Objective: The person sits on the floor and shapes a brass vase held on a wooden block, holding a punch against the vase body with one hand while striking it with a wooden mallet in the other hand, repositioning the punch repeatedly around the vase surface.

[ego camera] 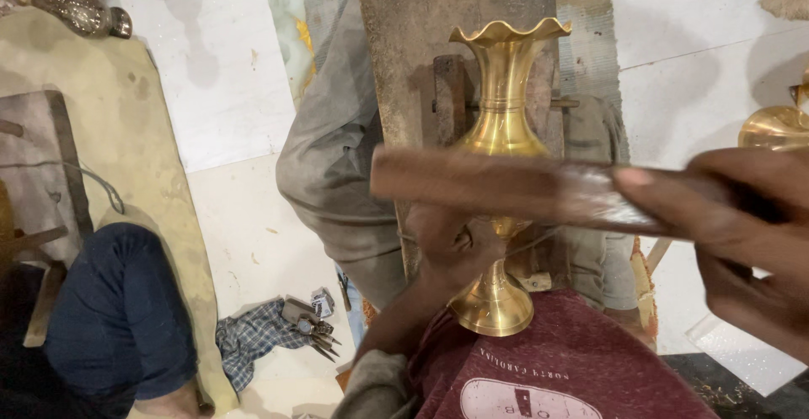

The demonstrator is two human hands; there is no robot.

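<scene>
Wooden board [404, 40]: lay across the person's lap under the vase.
Brass vase [503, 90]: scalloped mouth pointing away, foot near the maroon shirt [581, 360].
Wooden stick [497, 187]: blurred, crossed the vase's belly.
Right hand [742, 242]: fingers closed around the stick's end.
Left hand [451, 250]: fingers wrapped on the vase's narrow stem.
Small tools [308, 322]: on checked cloth [253, 339], floor left.

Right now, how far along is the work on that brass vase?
The brass vase already looks formed and polished, with its fluted rim bright. In hand: the left hand grips the stem above the foot, and the right hand holds a flat wooden stick across the vase's body; it is motion-blurred. The vase rests on a wooden board. What is left cannot be told.
</scene>
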